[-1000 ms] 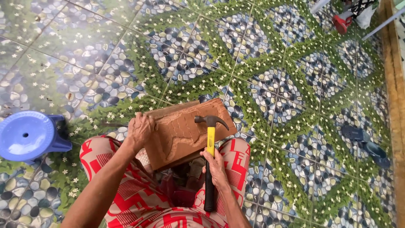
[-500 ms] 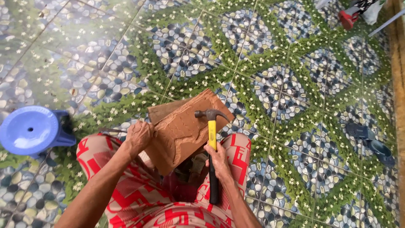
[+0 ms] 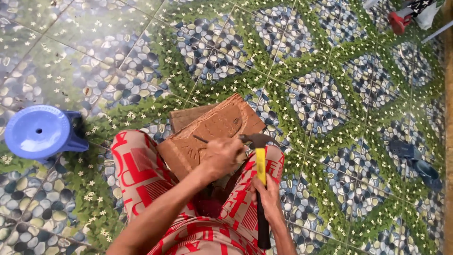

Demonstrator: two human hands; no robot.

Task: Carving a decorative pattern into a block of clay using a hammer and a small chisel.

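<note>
Left hand [image 3: 222,158] gripped a thin chisel [image 3: 200,140] on the wooden board [image 3: 212,130] across the lap; right hand [image 3: 267,196] clutched the hammer [image 3: 260,160] just beside. Pebble-patterned floor [image 3: 306,94] lay beyond, blue stool [image 3: 40,132] far left.

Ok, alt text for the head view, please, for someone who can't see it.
Seen from above, a seated person in red patterned trousers steadies a thin chisel with the left hand on a carved wooden board resting on their lap, while the right hand grips a yellow-handled hammer. A blue plastic stool stands on the pebble-patterned floor beside them.
</note>
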